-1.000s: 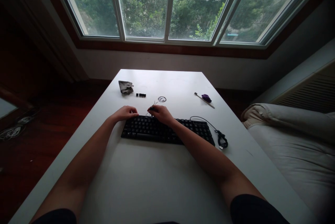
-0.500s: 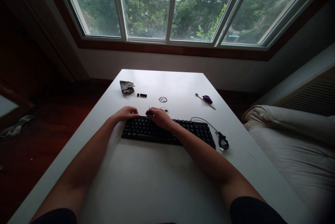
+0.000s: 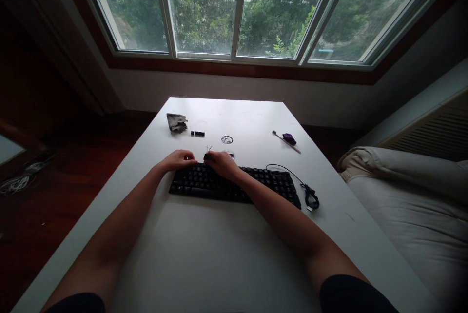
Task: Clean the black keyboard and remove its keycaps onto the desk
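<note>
A black keyboard lies on the white table, its top edge partly behind my hands. My left hand is closed at the keyboard's far edge, left of the middle, thumb and fingertips against it. Over the upper keys my right hand pinches a small black-handled keycap puller, whose two thin wire prongs point up and away. Which key sits under the right fingers is hidden. Several loose black keycaps lie in a row beyond the left hand.
A grey cloth lies at the far left. Two round cutouts or discs, one a ring-like shape, sit behind the right hand. At right are a brush, a purple cloth and the coiled USB cable. A cushioned seat stands beside the table.
My right hand has turned the keycap puller so that its wire prongs stand up more visibly. My left hand stays at the keyboard's edge, nearly still.
</note>
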Available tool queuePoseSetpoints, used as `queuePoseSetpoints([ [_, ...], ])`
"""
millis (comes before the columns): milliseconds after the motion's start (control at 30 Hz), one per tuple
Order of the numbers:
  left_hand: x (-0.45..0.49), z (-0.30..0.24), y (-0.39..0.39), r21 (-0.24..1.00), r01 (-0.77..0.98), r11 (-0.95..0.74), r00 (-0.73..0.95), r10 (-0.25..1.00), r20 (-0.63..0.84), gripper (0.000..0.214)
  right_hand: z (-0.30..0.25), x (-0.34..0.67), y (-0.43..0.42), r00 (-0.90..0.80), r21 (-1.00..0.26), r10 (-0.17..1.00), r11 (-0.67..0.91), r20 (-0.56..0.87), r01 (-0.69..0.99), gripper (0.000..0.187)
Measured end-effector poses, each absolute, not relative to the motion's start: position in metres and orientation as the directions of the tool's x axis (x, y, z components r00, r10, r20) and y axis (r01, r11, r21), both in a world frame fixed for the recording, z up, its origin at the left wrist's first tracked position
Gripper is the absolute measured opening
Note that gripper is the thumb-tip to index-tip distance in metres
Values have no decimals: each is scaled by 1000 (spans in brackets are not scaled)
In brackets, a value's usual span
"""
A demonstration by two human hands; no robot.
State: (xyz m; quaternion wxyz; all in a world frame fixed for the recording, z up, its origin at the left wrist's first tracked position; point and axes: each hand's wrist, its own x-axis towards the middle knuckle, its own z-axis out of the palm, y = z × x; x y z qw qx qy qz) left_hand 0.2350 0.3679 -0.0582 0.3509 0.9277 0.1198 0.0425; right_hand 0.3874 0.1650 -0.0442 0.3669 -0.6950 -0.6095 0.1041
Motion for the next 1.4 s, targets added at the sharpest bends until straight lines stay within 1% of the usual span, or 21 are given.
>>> queuePoseSetpoints([
  [100, 239, -58, 359, 636, 193, -747, 967, 256, 7, 40, -46, 389, 165, 263, -655, 917, -2, 300, 756, 9],
  [300, 244, -60, 350, 577, 229, -784, 959, 285, 7, 44, -50, 390, 166, 284, -639, 918, -44, 278, 768, 13],
  [400, 245, -62, 351, 597, 231, -768, 960, 280, -11, 44, -51, 390, 166, 303, -665, 917, -58, 260, 745, 13],
  [567, 245, -65, 353, 627, 225, -746, 959, 282, -9, 42, -47, 392, 167, 349, -754, 903, -45, 250, 656, 13],
  [700, 245, -64, 354, 629, 219, -746, 961, 275, -8, 40, -46, 389, 166, 367, -724, 887, -55, 281, 688, 10],
  [800, 244, -65, 353, 623, 210, -753, 962, 273, 6, 38, -47, 388, 167, 377, -725, 876, -47, 301, 687, 11],
  [933, 246, -64, 351, 667, 164, -726, 960, 273, 61, 33, -47, 391, 166, 418, -733, 843, -43, 338, 679, 16],
  [1067, 250, -57, 345, 718, 83, -691, 955, 261, 141, 32, -47, 396, 165, 423, -754, 828, -1, 367, 656, 15],
  [1233, 253, -50, 335, 735, 19, -678, 944, 254, 211, 30, -49, 401, 165, 466, -807, 816, 1, 342, 591, 15],
  [1400, 255, -51, 329, 734, 1, -679, 925, 279, 257, 28, -51, 403, 167, 484, -855, 821, 9, 302, 518, 14],
])
